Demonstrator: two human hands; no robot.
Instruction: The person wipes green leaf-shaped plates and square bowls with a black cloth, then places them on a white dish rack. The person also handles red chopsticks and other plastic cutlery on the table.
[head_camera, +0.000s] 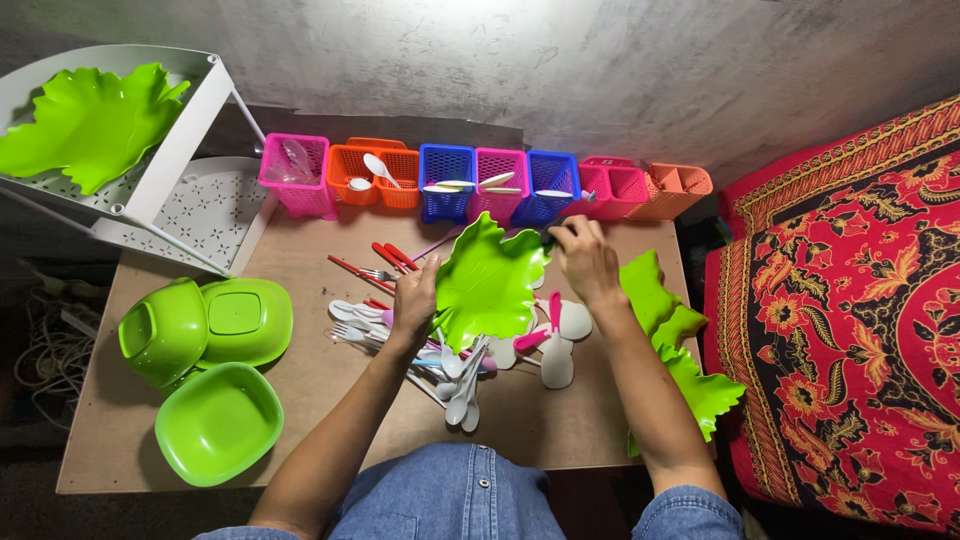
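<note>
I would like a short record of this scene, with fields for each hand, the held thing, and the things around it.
left hand: left hand grips the lower left edge of the leaf-shaped plate
right hand: right hand holds the plate's upper right edge
plate state: lifted and tilted above the table
under it: loose spoons and forks
back row: coloured baskets
left side: green bowls, white rack
right side: more leaf plates

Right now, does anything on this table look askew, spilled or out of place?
Yes. Spoons and forks lie in a loose jumble mid-table, while the baskets along the wall hold only a few. Leaf plates hang over the table's right edge. Both hands, left and right, hold another leaf plate tilted.
</note>
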